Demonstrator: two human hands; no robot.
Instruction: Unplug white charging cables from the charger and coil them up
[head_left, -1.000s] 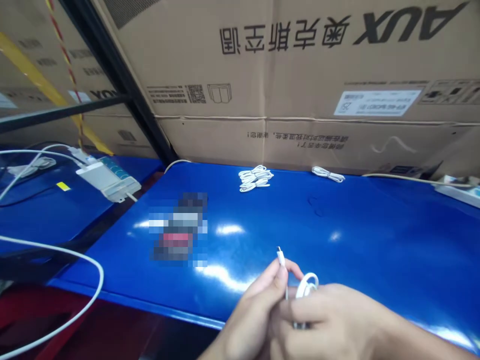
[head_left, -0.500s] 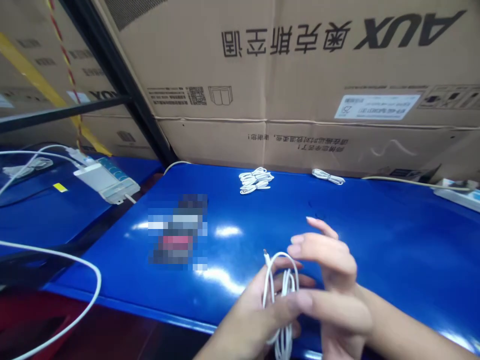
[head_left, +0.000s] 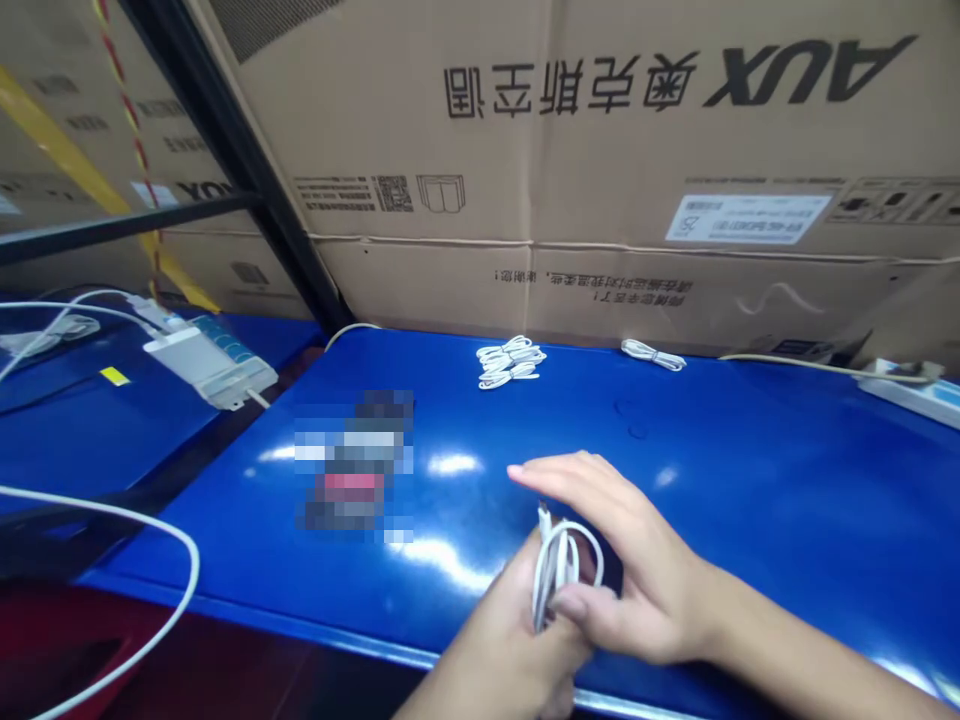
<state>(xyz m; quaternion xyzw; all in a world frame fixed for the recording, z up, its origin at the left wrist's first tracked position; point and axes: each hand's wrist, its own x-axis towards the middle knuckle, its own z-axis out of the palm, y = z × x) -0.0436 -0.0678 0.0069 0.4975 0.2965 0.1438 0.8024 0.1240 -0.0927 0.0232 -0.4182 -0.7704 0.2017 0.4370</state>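
Observation:
Near the front edge of the blue table, a white cable (head_left: 592, 540) is wound into a coil, its metal plug poking up at the top. My left hand (head_left: 517, 620) is wrapped around this coil. Beside and over it, my right hand (head_left: 660, 570) has its fingers stretched out to the left, and its thumb lies against the coil. On the far part of the table (head_left: 465, 540) are several bundled white cables (head_left: 511, 362), with another white cable bundle (head_left: 652, 354) to their right. Thin dark loops (head_left: 637, 432) lie beyond my right hand.
A pixelated dark item (head_left: 360, 460) lies on the table's left side. Large cardboard boxes (head_left: 585, 180) stand behind, with a black metal frame (head_left: 277, 230) at left. One power strip (head_left: 217, 362) is on the left table, another (head_left: 915, 392) at far right. A loose white cable (head_left: 196, 560) curves at left.
My right hand has turned and moved left over the coil, its fingers now straighter and closer together. The coil now sits lower in my left hand, and less of it shows.

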